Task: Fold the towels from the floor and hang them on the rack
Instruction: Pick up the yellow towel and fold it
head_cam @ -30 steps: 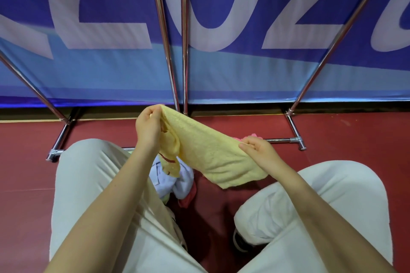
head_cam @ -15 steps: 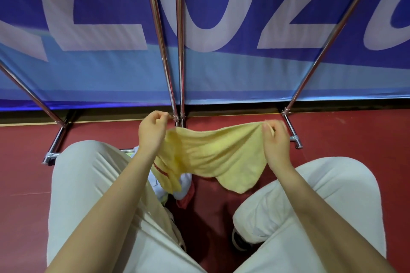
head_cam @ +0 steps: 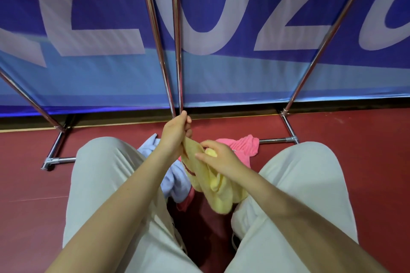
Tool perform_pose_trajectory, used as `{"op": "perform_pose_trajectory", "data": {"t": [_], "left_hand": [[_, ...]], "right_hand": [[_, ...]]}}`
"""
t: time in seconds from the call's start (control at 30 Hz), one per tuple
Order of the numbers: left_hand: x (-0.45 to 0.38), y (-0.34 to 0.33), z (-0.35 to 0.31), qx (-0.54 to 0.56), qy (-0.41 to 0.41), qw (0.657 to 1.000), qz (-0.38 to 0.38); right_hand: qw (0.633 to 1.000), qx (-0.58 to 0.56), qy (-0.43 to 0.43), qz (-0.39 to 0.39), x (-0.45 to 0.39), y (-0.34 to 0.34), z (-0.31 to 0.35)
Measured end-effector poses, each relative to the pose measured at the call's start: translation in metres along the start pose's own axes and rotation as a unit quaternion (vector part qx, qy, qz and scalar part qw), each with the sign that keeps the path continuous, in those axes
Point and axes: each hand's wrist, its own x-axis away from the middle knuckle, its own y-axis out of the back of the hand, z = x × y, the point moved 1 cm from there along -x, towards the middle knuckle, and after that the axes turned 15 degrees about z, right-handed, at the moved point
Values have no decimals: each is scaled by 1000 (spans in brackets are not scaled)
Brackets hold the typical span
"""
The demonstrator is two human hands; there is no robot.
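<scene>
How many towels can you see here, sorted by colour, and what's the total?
Yellow towel: 1
Pink towel: 1
Light blue towel: 1
Total: 3

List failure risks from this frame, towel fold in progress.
1. The yellow towel hangs bunched from the left hand while the right hand holds it lower down, so the fold may come out uneven.
2. Its loose lower end dangles near the pink towel and light blue towel on the floor and could snag or drag them.
3. The rack bars stand close to the left hand, which may bump them when lifting.
</scene>
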Motion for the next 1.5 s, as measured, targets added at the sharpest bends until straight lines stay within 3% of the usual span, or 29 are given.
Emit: {"op": "perform_pose_trajectory", "data": {"t": [0.17, 0.33, 0.57, 0.77, 0.93, 1.17, 1.3, 1.5], "left_hand": [[-1, -4, -6, -16, -19, 999, -32], [-2, 11, -8, -295, -94, 947, -87], [2, 16, 9, -502, -75, 860, 59], [4, 32, 20, -513, -72, 849, 105], [8, 40, 31, -530, -45, 835, 143], [6, 51, 25, -537, -19, 838, 94], [4, 61, 22, -499, -13, 865, 57], [4, 77, 16, -357, -11, 934, -14]], "right_hand": [[999, -36, -9, -39, -11, -6, 4], [994, -72, 9, -76, -13, 6, 11], [975, -181, -24, -124, -7, 33, -3], [961, -218, -79, -153, 5, 44, -22], [964, -175, -127, -153, 11, 46, -37], [953, -178, -150, -196, 13, 56, -39], [943, -171, -151, -241, 14, 64, -38], [934, -162, -133, -289, 19, 71, -32]]}}
